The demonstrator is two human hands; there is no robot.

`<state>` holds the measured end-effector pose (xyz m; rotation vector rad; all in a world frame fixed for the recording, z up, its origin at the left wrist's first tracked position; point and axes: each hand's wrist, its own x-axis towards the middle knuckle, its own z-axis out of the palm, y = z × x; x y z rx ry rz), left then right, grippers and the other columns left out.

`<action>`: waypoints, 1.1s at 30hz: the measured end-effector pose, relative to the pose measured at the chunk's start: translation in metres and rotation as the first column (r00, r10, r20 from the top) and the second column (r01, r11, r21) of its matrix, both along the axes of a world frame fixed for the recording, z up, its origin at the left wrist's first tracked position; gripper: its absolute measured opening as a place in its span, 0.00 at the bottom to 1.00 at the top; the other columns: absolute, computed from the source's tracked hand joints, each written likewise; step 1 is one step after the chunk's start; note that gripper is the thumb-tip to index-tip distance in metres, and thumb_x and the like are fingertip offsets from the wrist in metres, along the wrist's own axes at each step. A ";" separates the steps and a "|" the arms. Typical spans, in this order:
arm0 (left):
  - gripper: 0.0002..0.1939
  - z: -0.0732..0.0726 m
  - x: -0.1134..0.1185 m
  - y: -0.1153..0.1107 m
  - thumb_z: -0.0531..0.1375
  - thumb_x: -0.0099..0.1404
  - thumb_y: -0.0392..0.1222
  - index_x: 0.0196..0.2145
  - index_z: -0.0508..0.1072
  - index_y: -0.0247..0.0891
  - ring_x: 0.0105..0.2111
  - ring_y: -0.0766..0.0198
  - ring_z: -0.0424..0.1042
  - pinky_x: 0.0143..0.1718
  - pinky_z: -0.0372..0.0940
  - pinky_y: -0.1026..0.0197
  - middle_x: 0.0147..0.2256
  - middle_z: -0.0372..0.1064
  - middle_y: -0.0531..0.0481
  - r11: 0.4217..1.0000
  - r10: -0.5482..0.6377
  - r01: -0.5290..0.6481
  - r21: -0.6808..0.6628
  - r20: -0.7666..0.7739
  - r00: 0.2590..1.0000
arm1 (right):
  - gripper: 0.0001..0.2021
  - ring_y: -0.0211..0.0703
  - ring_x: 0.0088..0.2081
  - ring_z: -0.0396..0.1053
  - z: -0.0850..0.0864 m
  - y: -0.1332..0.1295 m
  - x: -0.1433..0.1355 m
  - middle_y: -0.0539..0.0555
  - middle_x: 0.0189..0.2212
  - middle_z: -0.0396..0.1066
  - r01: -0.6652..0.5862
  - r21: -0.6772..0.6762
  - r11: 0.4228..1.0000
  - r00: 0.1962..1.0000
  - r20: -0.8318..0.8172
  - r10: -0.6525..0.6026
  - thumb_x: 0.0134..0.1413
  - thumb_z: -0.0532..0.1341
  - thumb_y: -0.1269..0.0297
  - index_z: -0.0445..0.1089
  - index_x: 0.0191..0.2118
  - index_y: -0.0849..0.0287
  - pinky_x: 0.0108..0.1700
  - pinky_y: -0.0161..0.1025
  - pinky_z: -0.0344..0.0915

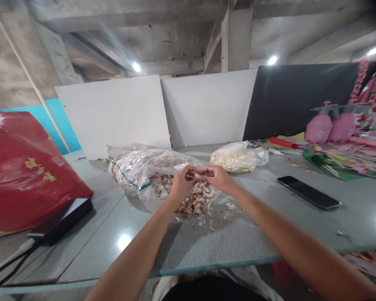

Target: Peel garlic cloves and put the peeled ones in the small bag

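My left hand [183, 182] and my right hand [219, 177] meet over the table, fingertips pinched together on a pale garlic clove [196, 177]. The fingers partly cover the clove. Below them lies a heap of unpeeled garlic cloves [191, 205] mixed with loose papery skins [207, 191], on the spread mouth of a clear plastic bag [147, 196]. That bag's bulky body stretches to the left of my hands. Just beyond my right hand sits a smaller clear bag of peeled garlic cloves [233, 160].
A black phone [308, 192] lies on the grey table [225, 242] at right. Left are a large red bag [28, 171] and a black box with cables [62, 221]. Pink spray bottles [318, 127] and paper scraps [338, 161] occupy the back right. White boards [115, 117] stand behind.
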<state>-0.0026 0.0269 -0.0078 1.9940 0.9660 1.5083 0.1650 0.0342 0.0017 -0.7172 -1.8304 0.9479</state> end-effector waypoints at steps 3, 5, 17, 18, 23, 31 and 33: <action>0.14 0.001 0.000 -0.003 0.63 0.50 0.39 0.36 0.68 0.36 0.29 0.68 0.68 0.30 0.64 0.66 0.31 0.69 0.49 1.000 -0.010 0.011 -0.025 0.043 0.999 | 0.16 0.35 0.25 0.67 0.002 0.000 0.000 0.51 0.26 0.69 0.020 -0.019 1.000 0.999 -0.040 -0.021 0.38 0.65 0.56 0.70 0.33 0.63 0.26 0.34 0.69; 0.15 0.002 0.000 -0.005 0.63 0.51 0.39 0.37 0.68 0.36 0.29 0.67 0.69 0.30 0.64 0.66 0.33 0.70 0.47 0.999 -0.020 0.022 -0.035 0.055 0.998 | 0.16 0.34 0.24 0.66 0.004 -0.001 0.001 0.50 0.26 0.69 0.035 -0.001 0.999 0.998 -0.042 -0.035 0.38 0.65 0.56 0.70 0.32 0.63 0.26 0.34 0.68; 0.13 0.003 0.002 -0.009 0.59 0.52 0.33 0.38 0.69 0.37 0.37 0.63 0.71 0.38 0.66 0.61 0.36 0.72 0.47 0.998 0.015 -0.013 0.057 -0.021 1.000 | 0.17 0.33 0.22 0.63 0.001 -0.001 -0.001 0.47 0.23 0.62 -0.025 0.019 0.999 0.999 0.027 0.025 0.40 0.64 0.53 0.62 0.29 0.60 0.23 0.32 0.64; 0.14 0.003 0.002 -0.009 0.59 0.52 0.32 0.39 0.69 0.37 0.37 0.63 0.71 0.38 0.66 0.61 0.36 0.71 0.47 0.998 0.023 -0.021 0.066 -0.026 0.999 | 0.16 0.33 0.22 0.62 0.001 -0.002 -0.001 0.47 0.24 0.62 -0.012 0.044 0.999 0.999 0.041 0.010 0.40 0.64 0.53 0.62 0.29 0.60 0.23 0.32 0.63; 0.14 0.005 0.001 -0.013 0.58 0.52 0.31 0.38 0.69 0.37 0.36 0.65 0.70 0.37 0.67 0.63 0.36 0.69 0.48 0.992 0.034 -0.029 0.121 -0.038 0.999 | 0.14 0.32 0.23 0.60 0.004 -0.005 0.001 0.47 0.23 0.61 0.017 0.147 0.989 0.995 0.093 -0.030 0.43 0.63 0.54 0.63 0.28 0.60 0.25 0.31 0.60; 0.15 0.005 0.000 -0.011 0.60 0.53 0.38 0.40 0.69 0.37 0.31 0.67 0.69 0.32 0.65 0.65 0.37 0.69 0.47 0.997 0.031 -0.025 0.069 -0.081 0.996 | 0.12 0.32 0.23 0.60 0.006 -0.009 0.001 0.48 0.24 0.64 0.085 0.213 0.973 0.987 0.114 -0.111 0.45 0.62 0.55 0.65 0.28 0.60 0.28 0.31 0.58; 0.15 0.003 0.000 -0.009 0.61 0.53 0.39 0.41 0.69 0.36 0.27 0.69 0.68 0.29 0.64 0.66 0.34 0.70 0.48 0.999 0.032 -0.030 0.021 -0.079 0.996 | 0.11 0.33 0.24 0.60 0.007 -0.009 0.002 0.48 0.24 0.64 0.095 0.225 0.970 0.987 0.109 -0.122 0.45 0.61 0.56 0.65 0.28 0.60 0.28 0.31 0.58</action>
